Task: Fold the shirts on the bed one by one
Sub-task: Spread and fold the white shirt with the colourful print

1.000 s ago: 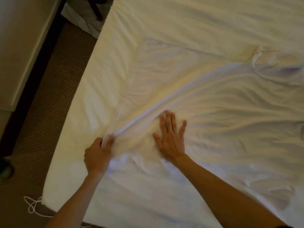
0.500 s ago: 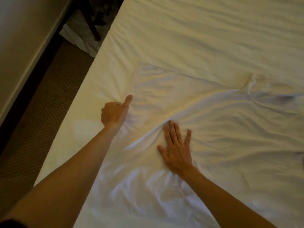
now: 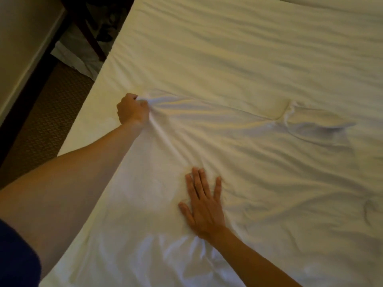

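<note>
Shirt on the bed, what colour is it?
The shirt is white, seen in the head view.

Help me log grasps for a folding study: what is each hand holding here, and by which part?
The left hand grips the white shirt by its far left corner. The right hand holds nothing; it presses flat on the shirt.

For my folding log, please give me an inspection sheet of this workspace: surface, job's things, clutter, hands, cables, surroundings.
Surface: bed with wrinkled white sheet.
Job's things: one white cotton shirt spread flat, creased; sleeve at far right.
Clutter: nothing seen on the bed.
Hands: left hand grips the shirt's far left corner, cloth bunched; right hand presses flat on the shirt, fingers straight.
Cables: nothing seen.
Surroundings: brown patterned carpet left of the bed; dark wooden furniture legs and pale cloth beyond.
</note>
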### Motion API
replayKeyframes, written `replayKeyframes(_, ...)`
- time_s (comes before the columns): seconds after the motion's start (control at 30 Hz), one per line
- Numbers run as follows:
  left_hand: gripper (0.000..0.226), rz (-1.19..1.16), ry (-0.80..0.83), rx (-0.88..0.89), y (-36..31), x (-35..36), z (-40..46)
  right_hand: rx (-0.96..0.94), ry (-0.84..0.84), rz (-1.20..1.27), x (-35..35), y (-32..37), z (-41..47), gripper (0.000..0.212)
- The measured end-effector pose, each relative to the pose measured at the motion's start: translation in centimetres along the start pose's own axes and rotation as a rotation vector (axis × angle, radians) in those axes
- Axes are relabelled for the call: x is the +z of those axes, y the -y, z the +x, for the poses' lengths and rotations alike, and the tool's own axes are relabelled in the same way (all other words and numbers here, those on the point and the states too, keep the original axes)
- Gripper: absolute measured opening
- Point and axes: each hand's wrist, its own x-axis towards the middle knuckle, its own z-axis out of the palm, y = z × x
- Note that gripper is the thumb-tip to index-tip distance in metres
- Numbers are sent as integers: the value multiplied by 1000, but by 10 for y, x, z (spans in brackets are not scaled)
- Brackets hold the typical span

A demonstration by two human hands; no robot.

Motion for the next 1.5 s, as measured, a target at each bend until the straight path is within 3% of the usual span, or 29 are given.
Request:
replayKeyframes(0.07,59,124,-133,224,-5,16,-30,-23,0,23,-3,-3,-1,73)
replayKeyframes(0.1,62,118,-109,380,-8,27,-49,-32,-13,47,-5,-5,-2,71)
replayKeyframes(0.17,60,145,128,735,-10,50,-88,-8,-70,96,-9,-13,-1,66)
replayKeyframes(0.23,61,318,370,1085,-5,71,-115,100,-115,78,-15,-32,1,65)
replayKeyframes(0.3,61,575,444,1280,4,78,-114,246,-112,14,-25,-63,2,67)
replayKeyframes(0.33,60,666,426,1221,10,78,-105,311,-105,-11,-29,-80,1,68)
replayKeyframes(0.37,61,720,363,1048,17,75,-93,362,-95,-18,-33,-98,-1,69)
replayKeyframes(0.43,65,660,157,528,32,62,-76,415,-81,-13,-39,-129,-7,71)
replayKeyframes(0.47,68,603,80,363,34,59,-78,413,-75,-17,-42,-141,-9,71)
replayKeyframes(0.5,71,559,55,363,33,61,-90,399,-66,-20,-44,-150,-11,70)
replayKeyframes(0.53,71,518,64,516,30,67,-108,381,-64,-17,-46,-157,-12,70)
replayKeyframes(0.63,63,431,315,1154,8,93,-170,364,-59,25,-52,-169,-4,69)
replayKeyframes(0.7,61,558,416,1357,-5,113,-188,304,-47,59,-62,-184,4,68)
replayKeyframes(0.73,61,620,420,1298,-9,123,-192,260,-32,41,-67,-201,4,67)
replayKeyframes(0.8,63,606,345,979,-15,139,-197,289,1,-50,-80,-252,-4,63)
replayKeyframes(0.87,66,516,303,864,-22,153,-216,620,-49,-83,-97,-311,-20,61)
replayKeyframes(0.93,66,458,357,1018,-27,165,-250,970,-169,7,-119,-355,-37,62)
replayKeyframes(0.97,65,451,382,1103,-29,173,-267,1009,-217,27,-127,-368,-42,63)
replayKeyframes(1.03,65,488,421,1159,-33,188,-295,939,-245,69,-141,-383,-45,61)
replayKeyframes(1.1,65,504,408,1106,-41,201,-313,956,-239,251,-159,-398,-36,55)
replayKeyframes(1.2,67,529,392,1095,-50,214,-326,987,29,430,-184,-424,-25,32)
replayKeyframes(1.23,67,534,385,1105,-50,217,-327,972,42,423,-187,-430,-24,24)
replayKeyframes(1.33,68,543,360,1111,-47,220,-329,954,-321,387,-178,-432,-30,15)
replayKeyframes(1.4,68,545,335,1122,-45,222,-329,988,-459,479,-164,-418,-36,29)
replayKeyframes(1.5,68,547,318,1137,-46,223,-329,1112,-277,526,-160,-422,-52,47)
